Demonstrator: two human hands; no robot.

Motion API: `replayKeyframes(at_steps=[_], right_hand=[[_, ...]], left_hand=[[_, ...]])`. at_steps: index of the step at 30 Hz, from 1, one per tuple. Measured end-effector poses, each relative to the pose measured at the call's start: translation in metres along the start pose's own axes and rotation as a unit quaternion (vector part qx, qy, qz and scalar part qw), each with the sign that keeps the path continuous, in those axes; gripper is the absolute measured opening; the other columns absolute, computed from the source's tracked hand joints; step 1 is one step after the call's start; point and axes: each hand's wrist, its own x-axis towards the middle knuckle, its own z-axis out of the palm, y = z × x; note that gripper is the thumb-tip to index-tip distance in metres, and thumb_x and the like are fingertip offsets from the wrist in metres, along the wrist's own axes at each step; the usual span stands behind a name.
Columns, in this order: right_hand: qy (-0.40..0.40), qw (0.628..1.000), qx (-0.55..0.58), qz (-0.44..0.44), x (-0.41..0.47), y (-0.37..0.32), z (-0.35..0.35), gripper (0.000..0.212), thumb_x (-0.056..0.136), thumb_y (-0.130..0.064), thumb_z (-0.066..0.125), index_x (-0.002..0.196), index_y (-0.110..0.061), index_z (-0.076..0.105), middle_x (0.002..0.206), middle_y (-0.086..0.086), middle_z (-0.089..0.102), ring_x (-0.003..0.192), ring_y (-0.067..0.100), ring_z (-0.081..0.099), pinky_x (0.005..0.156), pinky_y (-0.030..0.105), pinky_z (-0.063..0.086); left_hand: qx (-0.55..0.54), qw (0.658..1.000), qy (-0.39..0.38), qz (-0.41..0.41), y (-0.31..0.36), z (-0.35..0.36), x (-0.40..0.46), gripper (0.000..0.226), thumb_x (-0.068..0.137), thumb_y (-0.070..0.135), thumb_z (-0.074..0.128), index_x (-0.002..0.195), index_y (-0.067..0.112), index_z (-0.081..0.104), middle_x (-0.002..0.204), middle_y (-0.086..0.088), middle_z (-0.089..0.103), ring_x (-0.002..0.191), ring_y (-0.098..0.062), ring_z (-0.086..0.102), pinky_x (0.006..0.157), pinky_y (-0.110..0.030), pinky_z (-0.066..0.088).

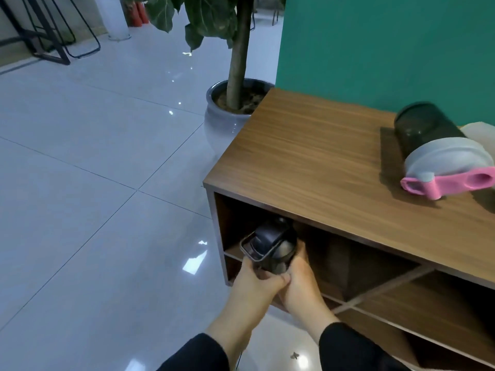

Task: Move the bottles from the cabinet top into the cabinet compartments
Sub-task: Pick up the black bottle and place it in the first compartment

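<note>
A black bottle (270,243) with a dark lid and carry loop sits at the mouth of the cabinet's upper left compartment (233,226). My left hand (255,286) and my right hand (301,282) both grip its lower body from the front. On the wooden cabinet top (308,156), at the right, a dark shaker bottle (434,145) with a grey lid and pink loop lies on its side. Part of a pale object (482,132) shows behind it at the frame edge.
The cabinet stands against a green wall (375,49) and has several open compartments split by wooden dividers (380,289). A potted tree in a grey pot (222,113) stands off the cabinet's far left corner. Glossy tiled floor (93,183) spreads left, with black metal frames (53,41) far back.
</note>
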Motion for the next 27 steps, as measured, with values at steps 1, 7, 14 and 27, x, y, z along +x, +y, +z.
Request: replayKeyframes(at_steps=[1,7,14,27], right_hand=[[0.007,0.994,0.098,0.044,0.007,-0.004,0.006,0.033,0.095,-0.044,0.052,0.111,-0.018,0.064,0.111,0.019,0.070,0.101,0.032,0.066,0.089,0.045,0.051],[0.025,0.999,0.025,-0.017,0.059,0.012,0.013,0.045,0.082,-0.065,0.052,0.109,-0.033,0.069,0.115,0.010,0.072,0.112,0.029,0.065,0.105,0.050,0.043],[0.028,0.997,0.033,-0.060,0.073,0.011,0.021,0.043,0.078,-0.051,0.048,0.105,-0.023,0.064,0.109,0.013,0.071,0.103,0.029,0.068,0.085,0.043,0.053],[0.106,0.944,-0.264,-0.167,0.024,0.040,-0.019,0.036,0.096,-0.018,0.059,0.129,-0.030,0.056,0.119,-0.016,0.062,0.112,0.001,0.059,0.093,0.021,0.049]], left_hand=[[-0.013,1.000,0.026,0.010,0.003,0.004,0.010,0.057,0.084,0.026,0.075,0.132,0.035,0.046,0.120,0.013,0.060,0.112,-0.009,0.056,0.083,-0.022,0.046],[-0.013,0.995,0.091,0.046,0.003,0.010,0.055,0.060,0.088,0.025,0.072,0.140,0.034,0.044,0.117,0.014,0.059,0.114,-0.009,0.058,0.090,-0.025,0.045],[-0.001,0.996,0.076,0.054,0.001,0.002,0.078,0.059,0.088,0.020,0.074,0.137,0.037,0.045,0.110,0.018,0.064,0.099,0.003,0.061,0.083,-0.019,0.052],[-0.042,0.989,0.123,-0.070,0.004,0.003,0.055,0.054,0.095,0.014,0.058,0.145,0.022,0.038,0.116,-0.002,0.062,0.104,-0.023,0.059,0.093,-0.038,0.049]])
